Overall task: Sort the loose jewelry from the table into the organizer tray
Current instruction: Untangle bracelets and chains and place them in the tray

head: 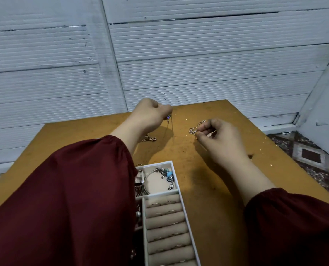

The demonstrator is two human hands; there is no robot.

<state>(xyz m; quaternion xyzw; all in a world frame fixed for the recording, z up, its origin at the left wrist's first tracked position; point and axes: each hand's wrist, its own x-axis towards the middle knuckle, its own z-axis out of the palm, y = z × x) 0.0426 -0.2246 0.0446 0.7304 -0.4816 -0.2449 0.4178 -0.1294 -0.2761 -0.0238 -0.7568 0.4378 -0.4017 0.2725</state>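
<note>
The left hand is pinching a thin necklace in a narrow grip, its chain hanging almost vertically to the surface beyond the organizer tray, while a silver chain is being pinched by the right hand.

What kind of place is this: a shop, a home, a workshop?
Probably a plain home or makeshift work corner, not a shop: a worn wooden table against white ribbed wall panels, patterned floor tiles at the right, one organizer tray.
</note>
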